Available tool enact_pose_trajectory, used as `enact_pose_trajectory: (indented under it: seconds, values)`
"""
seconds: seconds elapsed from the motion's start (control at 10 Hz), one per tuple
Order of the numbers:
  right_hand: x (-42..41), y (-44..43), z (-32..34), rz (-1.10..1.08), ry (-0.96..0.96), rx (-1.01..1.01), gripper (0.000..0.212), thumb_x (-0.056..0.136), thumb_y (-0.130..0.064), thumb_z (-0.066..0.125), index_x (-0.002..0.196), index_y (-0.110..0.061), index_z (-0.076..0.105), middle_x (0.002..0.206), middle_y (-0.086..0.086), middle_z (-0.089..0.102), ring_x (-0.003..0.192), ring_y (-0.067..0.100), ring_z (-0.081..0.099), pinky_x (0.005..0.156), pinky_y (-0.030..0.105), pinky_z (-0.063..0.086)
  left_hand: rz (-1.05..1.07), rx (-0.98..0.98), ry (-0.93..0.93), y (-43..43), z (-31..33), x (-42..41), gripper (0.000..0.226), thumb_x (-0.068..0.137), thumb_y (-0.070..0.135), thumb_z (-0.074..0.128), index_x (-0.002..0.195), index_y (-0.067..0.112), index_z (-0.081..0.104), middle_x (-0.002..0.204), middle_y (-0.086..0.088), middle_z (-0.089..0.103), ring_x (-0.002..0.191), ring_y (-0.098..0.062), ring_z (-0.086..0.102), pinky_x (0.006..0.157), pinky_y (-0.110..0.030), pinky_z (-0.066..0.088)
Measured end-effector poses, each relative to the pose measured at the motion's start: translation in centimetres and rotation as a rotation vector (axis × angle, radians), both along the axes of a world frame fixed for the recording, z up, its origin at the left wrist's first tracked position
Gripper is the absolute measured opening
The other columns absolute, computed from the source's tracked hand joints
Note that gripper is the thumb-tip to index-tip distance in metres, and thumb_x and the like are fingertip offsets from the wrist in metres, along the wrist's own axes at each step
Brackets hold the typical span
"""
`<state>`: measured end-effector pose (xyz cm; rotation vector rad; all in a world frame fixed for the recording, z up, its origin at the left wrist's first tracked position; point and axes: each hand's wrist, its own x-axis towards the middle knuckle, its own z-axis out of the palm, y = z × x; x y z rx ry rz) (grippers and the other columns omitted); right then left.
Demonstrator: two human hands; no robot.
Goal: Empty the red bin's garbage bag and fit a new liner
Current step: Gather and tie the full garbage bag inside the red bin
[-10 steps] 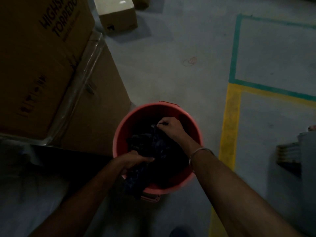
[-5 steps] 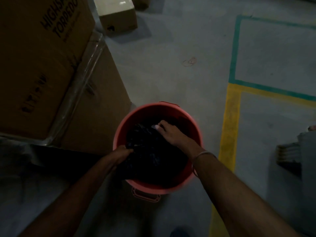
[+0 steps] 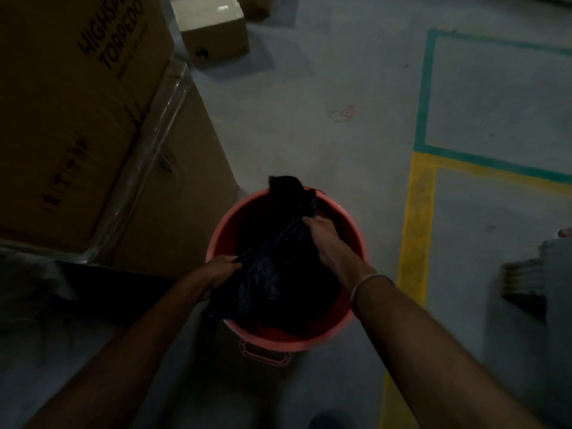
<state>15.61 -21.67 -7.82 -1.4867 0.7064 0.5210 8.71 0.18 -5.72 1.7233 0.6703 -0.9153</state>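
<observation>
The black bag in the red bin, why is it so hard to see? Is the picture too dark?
Head view: yes, dim all over, so the black bag blends into the shadowed inside of the red bin; only a faint sheen shows its creases. Head view: the left hand and right hand gripping it look slightly soft.

Warehouse or storeroom: grey concrete floor [image 3: 309, 88] with yellow and teal painted lane lines [image 3: 418, 212], stacked printed cardboard cartons [image 3: 77, 103].

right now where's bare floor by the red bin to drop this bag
Widest: the floor beyond the red bin, between the small carton and the teal line. A narrower strip lies between bin and yellow line. Left is crowded by large cartons.
</observation>
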Motion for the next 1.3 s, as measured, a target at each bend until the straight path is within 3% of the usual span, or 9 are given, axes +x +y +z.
enact_pose_trajectory:
  seconds: [0.2,0.3,0.5,0.6,0.7,0.8,0.9,1.1,1.3]
  values:
    - [0.7,-0.7,0.5,-0.124,0.066,0.046,0.012,0.094,-0.006,0.053,0.088,0.001,0.061,0.076,0.014,0.060,0.060,0.025,0.057,0.057,0.032,0.048,-0.111,0.114,0.064,-0.9,0.9,0.3,0.025,0.099,0.006,0.051,0.117,-0.004,0.064,0.093,-0.013,0.064,0.062,-0.016,0.056,0.047,-0.015,0.049]
    - [0.2,-1.1,0.4,-0.123,0.039,-0.016,0.017,0.093,-0.003,0.055,0.076,-0.002,0.057,0.068,0.008,0.056,0.052,0.019,0.050,0.046,0.024,0.041,-0.067,0.165,0.042,-0.5,1.4,0.9,0.018,0.099,0.009,0.053,0.106,-0.002,0.064,0.088,-0.014,0.061,0.061,-0.018,0.051,0.051,-0.023,0.046]
    - [-3.7,-2.4,-1.3,-0.011,-0.044,-0.053,0.018,0.098,-0.006,0.046,0.098,-0.011,0.062,0.079,0.008,0.061,0.059,0.015,0.054,0.051,0.024,0.043,0.404,-0.060,0.151,0.2,3.5,3.8,0.025,0.099,0.016,0.047,0.078,0.006,0.056,0.046,-0.010,0.062,0.036,-0.021,0.060,0.042,-0.022,0.050]
    - [-6.1,-2.8,-1.8,0.156,-0.223,-0.108,0.028,0.094,-0.005,0.050,0.082,-0.025,0.065,0.076,-0.002,0.064,0.061,0.003,0.060,0.059,0.023,0.045,0.468,-0.098,0.089,-0.2,4.5,6.3,0.026,0.098,0.007,0.045,0.073,0.001,0.055,0.049,-0.014,0.061,0.032,-0.019,0.060,0.036,-0.021,0.050]
    - [-7.7,-3.4,-1.5,0.354,-0.558,-0.335,0.029,0.087,-0.005,0.051,0.091,-0.029,0.066,0.087,-0.006,0.064,0.079,-0.008,0.061,0.069,0.013,0.037,0.449,-0.108,0.055,-0.5,5.0,7.4,0.028,0.099,0.006,0.044,0.073,0.002,0.054,0.057,-0.014,0.060,0.046,-0.025,0.061,0.045,-0.026,0.053]
    - [-8.6,-3.4,-2.6,0.874,-0.825,-0.528,0.037,0.089,-0.018,0.047,0.122,-0.011,0.063,0.124,0.010,0.062,0.119,0.017,0.053,0.107,0.026,0.039,0.421,-0.048,-0.031,-1.2,5.0,8.7,0.030,0.101,0.012,0.042,0.072,0.010,0.050,0.071,-0.008,0.048,0.062,-0.021,0.047,0.060,-0.029,0.044]
    - [-8.8,-2.9,-2.6,1.062,-0.651,-0.498,0.038,0.092,-0.030,0.048,0.125,-0.018,0.062,0.131,0.007,0.058,0.125,0.028,0.053,0.108,0.039,0.044,0.438,-0.108,-0.054,-1.9,5.2,9.3,0.031,0.101,0.011,0.042,0.071,0.011,0.048,0.070,-0.007,0.044,0.061,-0.020,0.044,0.059,-0.029,0.043]
    - [-6.0,-2.5,-1.3,0.596,-0.629,-0.504,0.030,0.092,-0.044,0.043,0.101,-0.021,0.061,0.104,0.011,0.066,0.101,0.036,0.062,0.092,0.058,0.051,0.437,-0.066,-0.157,-2.8,5.2,10.3,0.017,0.095,0.009,0.052,0.079,0.008,0.060,0.076,-0.011,0.054,0.061,-0.022,0.050,0.057,-0.029,0.046]
    - [-3.6,-1.3,-0.4,0.602,-0.419,-0.343,0.029,0.086,0.005,0.050,0.108,0.003,0.069,0.101,0.022,0.067,0.074,0.017,0.063,0.082,0.020,0.055,0.486,0.037,-0.233,-1.9,3.6,10.8,0.035,0.098,0.015,0.052,0.129,0.001,0.060,0.124,-0.020,0.063,0.096,-0.026,0.061,0.081,-0.032,0.049]
